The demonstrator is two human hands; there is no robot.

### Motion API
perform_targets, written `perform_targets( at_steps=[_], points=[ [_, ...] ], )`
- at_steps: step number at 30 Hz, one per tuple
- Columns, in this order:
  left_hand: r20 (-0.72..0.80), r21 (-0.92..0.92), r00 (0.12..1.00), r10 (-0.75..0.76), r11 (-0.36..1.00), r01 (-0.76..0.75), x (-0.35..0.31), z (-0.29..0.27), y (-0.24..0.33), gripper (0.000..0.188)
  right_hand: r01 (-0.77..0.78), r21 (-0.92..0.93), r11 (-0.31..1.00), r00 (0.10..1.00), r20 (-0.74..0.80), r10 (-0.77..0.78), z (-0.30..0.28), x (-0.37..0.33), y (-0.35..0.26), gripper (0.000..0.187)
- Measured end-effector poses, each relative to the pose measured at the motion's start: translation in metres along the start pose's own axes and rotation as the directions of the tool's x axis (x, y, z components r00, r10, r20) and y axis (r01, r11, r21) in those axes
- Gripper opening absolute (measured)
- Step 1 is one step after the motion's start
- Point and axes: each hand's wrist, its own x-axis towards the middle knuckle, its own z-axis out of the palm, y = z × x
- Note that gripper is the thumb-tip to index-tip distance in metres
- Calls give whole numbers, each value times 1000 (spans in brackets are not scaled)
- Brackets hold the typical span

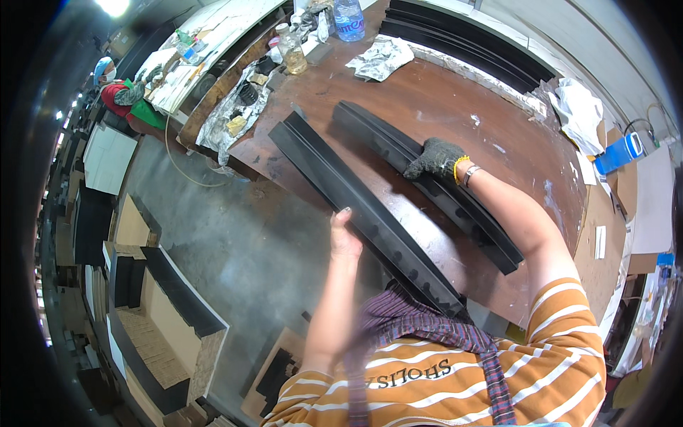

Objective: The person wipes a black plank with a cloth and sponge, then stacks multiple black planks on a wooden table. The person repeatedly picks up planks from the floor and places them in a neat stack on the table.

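My bare left hand (346, 236) is closed round a long black channel-shaped strip (363, 220), its thumb on the near rim. This strip slants from over the table's left edge down toward my apron (405, 313). Beyond it, a second long black strip (455, 203) lies on the brown tabletop (441, 92), roughly parallel to the first. My right hand (435, 159), in a dark grey glove with a yellow cuff, is wrapped over that second strip near its middle. The undersides of my right fingers are hidden.
Several black strips (462, 43) are stacked along the table's far side. Crumpled paper (380, 58), a jar (292, 53) and a water bottle (349, 20) stand nearby. An open cardboard box (163, 320) sits on the floor at left. Another person (121, 96) works at a far bench.
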Motion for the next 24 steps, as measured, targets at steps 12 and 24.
perform_targets(
  at_steps=[12, 24],
  points=[
    [-80, 19, 996, -42, 999, 44, 44, 6, -15, 49, 186, 218, 958, 971, -190, -145, 25, -4, 7, 83],
    [-96, -70, 978, -186, 981, 180, 70, 77, -43, 47, 112, 122, 986, 988, -123, -97, 39, -49, -10, 94]
  ],
)
